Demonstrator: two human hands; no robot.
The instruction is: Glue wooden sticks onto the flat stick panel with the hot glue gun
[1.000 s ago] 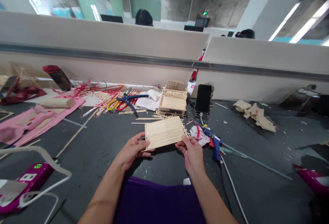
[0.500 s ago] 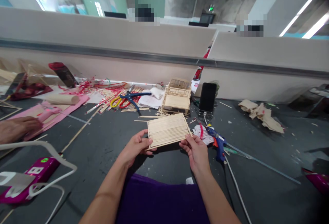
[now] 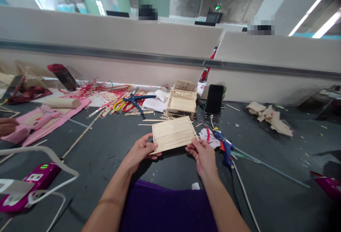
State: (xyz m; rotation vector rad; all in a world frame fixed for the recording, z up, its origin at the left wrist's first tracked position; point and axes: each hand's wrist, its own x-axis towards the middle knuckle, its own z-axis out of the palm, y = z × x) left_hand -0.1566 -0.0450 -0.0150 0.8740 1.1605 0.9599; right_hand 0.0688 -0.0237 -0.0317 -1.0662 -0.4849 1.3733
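Note:
I hold a flat panel of glued wooden sticks (image 3: 173, 133) above the dark table (image 3: 106, 150), tilted slightly. My left hand (image 3: 141, 152) grips its left edge, thumb on top. At the panel's lower right corner my right hand (image 3: 204, 155) pinches the edge. Behind the panel stands a small stick-built model (image 3: 183, 100) with loose sticks (image 3: 157, 120) around it.
A blue glue gun (image 3: 225, 148) with its white cord lies right of my hand, a black phone (image 3: 214, 100) stands behind. Scissors (image 3: 134, 101), red scraps and long sticks lie at left. A pink power strip (image 3: 29, 185) sits near left. Another person's hand (image 3: 6, 127) shows at the left edge.
The panel and both my hands stay almost where they were. The other person's hand at left has drawn back toward the frame edge.

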